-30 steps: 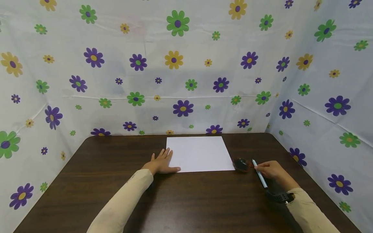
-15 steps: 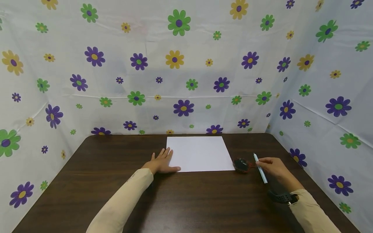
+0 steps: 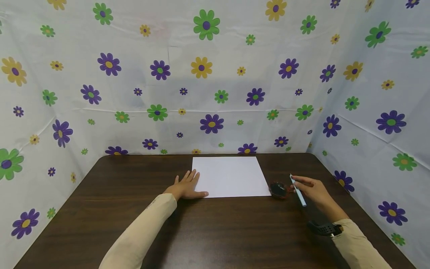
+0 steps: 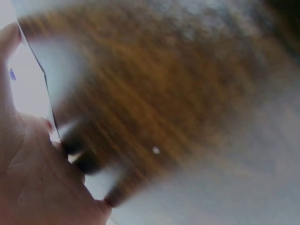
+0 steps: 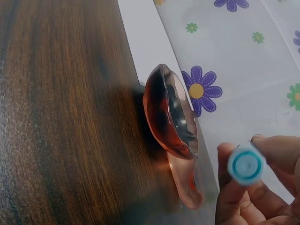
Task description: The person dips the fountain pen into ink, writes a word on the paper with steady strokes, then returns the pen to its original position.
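A white sheet of paper lies at the back middle of the dark table. My left hand rests on its left edge, fingers spread and straight; in the left wrist view the palm shows at the left. My right hand pinches a light blue pen between thumb and fingers, at the right of the paper. One end of the pen, with a teal ring, faces the right wrist camera. Just left of the pen sits a reddish see-through spoon-shaped dish, dark inside, beside the paper's near right corner.
The dark wood table has a rounded far edge. White cloth with printed flowers hangs behind it and along both sides. A black watch is on my right wrist.
My right hand has moved a little away from me with the pen, then slightly left. Its fingers have shifted on the pen. My left hand and the paper stay in place.
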`<move>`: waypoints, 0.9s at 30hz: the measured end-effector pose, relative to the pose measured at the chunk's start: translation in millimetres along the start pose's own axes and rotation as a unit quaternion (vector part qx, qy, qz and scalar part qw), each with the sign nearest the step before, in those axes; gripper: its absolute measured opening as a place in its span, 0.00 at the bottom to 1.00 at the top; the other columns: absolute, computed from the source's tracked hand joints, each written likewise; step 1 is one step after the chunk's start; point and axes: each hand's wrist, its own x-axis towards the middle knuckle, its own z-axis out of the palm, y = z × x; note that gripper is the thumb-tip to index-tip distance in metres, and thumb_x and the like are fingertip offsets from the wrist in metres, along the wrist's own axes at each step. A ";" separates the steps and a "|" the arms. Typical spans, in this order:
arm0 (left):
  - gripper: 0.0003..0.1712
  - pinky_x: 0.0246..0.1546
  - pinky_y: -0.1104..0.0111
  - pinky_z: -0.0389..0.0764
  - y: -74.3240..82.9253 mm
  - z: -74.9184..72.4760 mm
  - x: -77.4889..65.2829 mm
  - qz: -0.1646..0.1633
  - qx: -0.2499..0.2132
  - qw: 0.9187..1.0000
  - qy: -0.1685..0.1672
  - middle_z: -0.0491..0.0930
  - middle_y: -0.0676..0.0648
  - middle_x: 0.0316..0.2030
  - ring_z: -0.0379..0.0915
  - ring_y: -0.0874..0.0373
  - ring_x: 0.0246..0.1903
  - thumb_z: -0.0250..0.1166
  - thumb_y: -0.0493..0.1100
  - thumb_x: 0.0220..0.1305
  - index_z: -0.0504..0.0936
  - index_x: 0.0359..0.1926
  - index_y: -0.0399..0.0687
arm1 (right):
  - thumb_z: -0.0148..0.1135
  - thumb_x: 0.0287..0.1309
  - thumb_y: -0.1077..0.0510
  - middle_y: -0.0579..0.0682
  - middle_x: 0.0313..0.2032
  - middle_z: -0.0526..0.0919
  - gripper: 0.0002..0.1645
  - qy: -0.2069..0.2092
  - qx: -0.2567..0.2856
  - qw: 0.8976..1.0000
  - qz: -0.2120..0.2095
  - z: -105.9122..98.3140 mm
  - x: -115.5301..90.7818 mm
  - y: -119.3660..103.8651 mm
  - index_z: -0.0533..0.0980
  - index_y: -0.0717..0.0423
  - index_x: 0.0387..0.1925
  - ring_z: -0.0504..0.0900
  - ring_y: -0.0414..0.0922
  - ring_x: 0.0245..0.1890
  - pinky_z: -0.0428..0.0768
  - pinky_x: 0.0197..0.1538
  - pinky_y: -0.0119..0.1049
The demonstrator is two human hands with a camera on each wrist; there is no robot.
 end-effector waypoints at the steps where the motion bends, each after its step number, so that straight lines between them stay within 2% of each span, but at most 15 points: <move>1: 0.65 0.67 0.40 0.27 -0.3 0.0 -0.2 0.002 -0.003 1.000 0.003 0.33 0.45 0.76 0.25 0.46 0.74 0.50 0.82 0.50 0.40 0.76 0.49 | 0.54 0.68 0.47 0.60 0.45 0.85 0.34 0.001 0.008 1.000 -0.005 0.0 0.4 0.7 0.66 0.67 0.65 0.85 0.40 0.40 0.79 0.48 0.43; 4: 0.66 0.66 0.39 0.27 -1.8 1.4 0.7 0.004 -0.004 1.000 0.006 0.33 0.45 0.76 0.26 0.45 0.74 0.49 0.83 0.49 0.41 0.76 0.49 | 0.51 0.69 0.47 0.54 0.43 0.85 0.34 -0.005 0.053 0.998 -0.019 -0.5 0.8 3.1 0.65 0.69 0.65 0.85 0.40 0.41 0.80 0.47 0.38; 6: 0.66 0.66 0.38 0.28 -0.5 -0.2 -1.6 0.008 -0.008 1.000 0.007 0.34 0.43 0.76 0.27 0.43 0.74 0.50 0.83 0.49 0.42 0.76 0.47 | 0.49 0.71 0.48 0.48 0.42 0.85 0.33 -0.021 0.110 0.993 -0.030 -1.1 0.9 5.1 0.63 0.68 0.66 0.85 0.39 0.40 0.81 0.44 0.33; 8: 0.66 0.66 0.37 0.28 2.5 -3.0 -5.2 0.008 -0.012 1.000 0.005 0.35 0.43 0.76 0.28 0.43 0.74 0.52 0.82 0.50 0.42 0.76 0.46 | 0.47 0.72 0.52 0.43 0.41 0.85 0.28 -0.044 0.187 0.980 -0.042 -2.0 0.2 6.7 0.65 0.64 0.66 0.84 0.38 0.42 0.80 0.44 0.30; 10: 0.66 0.65 0.37 0.28 5.0 -5.2 -9.1 0.011 -0.020 1.000 0.008 0.36 0.42 0.76 0.29 0.42 0.74 0.53 0.81 0.50 0.44 0.76 0.44 | 0.46 0.72 0.57 0.42 0.42 0.85 0.24 -0.066 0.259 0.962 -0.055 -3.1 -0.7 7.1 0.68 0.60 0.65 0.83 0.37 0.42 0.79 0.46 0.29; 12: 0.66 0.65 0.37 0.28 5.2 -4.8 -9.3 0.012 -0.021 1.000 0.009 0.36 0.42 0.76 0.29 0.42 0.74 0.52 0.82 0.50 0.43 0.76 0.45 | 0.48 0.71 0.62 0.43 0.42 0.85 0.21 -0.082 0.317 0.943 -0.061 -4.1 -1.9 6.5 0.72 0.55 0.62 0.83 0.37 0.43 0.79 0.48 0.28; 13: 0.65 0.65 0.37 0.28 6.1 -5.5 -10.7 0.011 -0.021 1.000 0.008 0.36 0.42 0.76 0.29 0.42 0.74 0.52 0.81 0.50 0.43 0.76 0.45 | 0.49 0.70 0.64 0.43 0.43 0.85 0.20 -0.086 0.333 0.937 -0.063 -4.6 -2.3 6.0 0.73 0.54 0.61 0.83 0.37 0.43 0.79 0.48 0.27; 16: 0.65 0.65 0.37 0.28 6.0 -5.2 -11.0 0.014 -0.015 1.000 0.010 0.36 0.42 0.76 0.29 0.42 0.74 0.52 0.81 0.51 0.43 0.76 0.44 | 0.49 0.69 0.66 0.43 0.41 0.85 0.20 -0.082 0.351 0.931 -0.063 -5.1 -2.5 5.0 0.75 0.54 0.59 0.83 0.36 0.41 0.79 0.47 0.28; 22: 0.58 0.67 0.39 0.33 16.1 -14.9 -21.5 0.006 0.001 1.000 0.003 0.37 0.42 0.76 0.31 0.43 0.74 0.54 0.74 0.58 0.44 0.76 0.44 | 0.47 0.70 0.66 0.44 0.40 0.87 0.19 -0.088 0.368 0.924 -0.050 -4.1 -0.1 5.9 0.79 0.51 0.54 0.84 0.37 0.39 0.80 0.43 0.27; 27: 0.57 0.67 0.39 0.34 19.0 -16.9 -24.4 0.006 0.005 1.000 0.003 0.37 0.42 0.76 0.31 0.43 0.74 0.53 0.72 0.60 0.43 0.76 0.44 | 0.47 0.70 0.66 0.44 0.40 0.87 0.18 -0.102 0.352 0.929 -0.044 -2.6 1.3 8.3 0.79 0.48 0.50 0.85 0.36 0.37 0.80 0.41 0.26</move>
